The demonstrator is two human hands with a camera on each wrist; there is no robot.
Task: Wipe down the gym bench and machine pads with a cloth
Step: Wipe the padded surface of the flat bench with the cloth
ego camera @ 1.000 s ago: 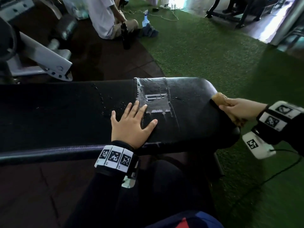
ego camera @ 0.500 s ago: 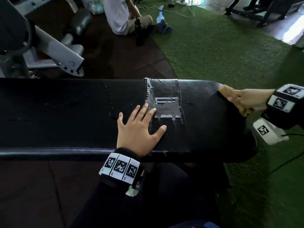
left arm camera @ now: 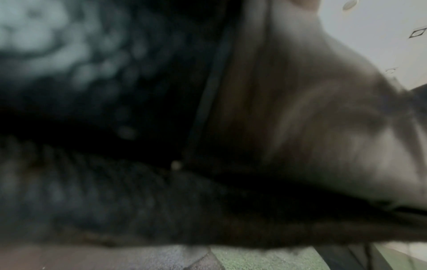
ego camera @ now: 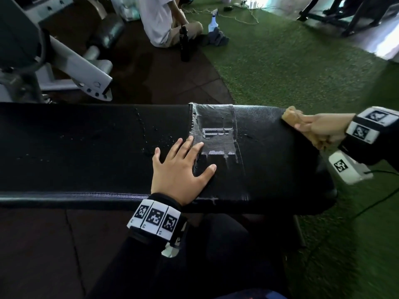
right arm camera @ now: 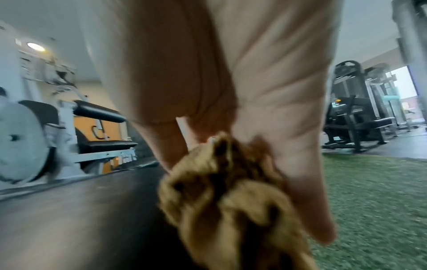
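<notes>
Just now the left hand [ego camera: 180, 169] lies flat on the black bench [ego camera: 86, 147], palm down, its fingers [ego camera: 185, 145] straight and spread, the tips touching the left edge of a worn grey patch [ego camera: 216, 137] in the pad. Small droplets [ego camera: 149, 143] dot the pad just left of that hand. At the bench's right end, on its far corner, the right hand [ego camera: 317, 128] grips a bunched tan cloth [ego camera: 290, 115], fingers curled round it; in the right wrist view the cloth [right arm camera: 231, 191] bulges from the closed fist against the dark pad. The left wrist view is dark and blurred and shows little. Beyond the bench, on the floor, a person in a white shirt [ego camera: 157, 18] sits near a black bottle [ego camera: 184, 44] and a spray bottle [ego camera: 213, 22]; green turf [ego camera: 291, 67] covers the floor at right.
</notes>
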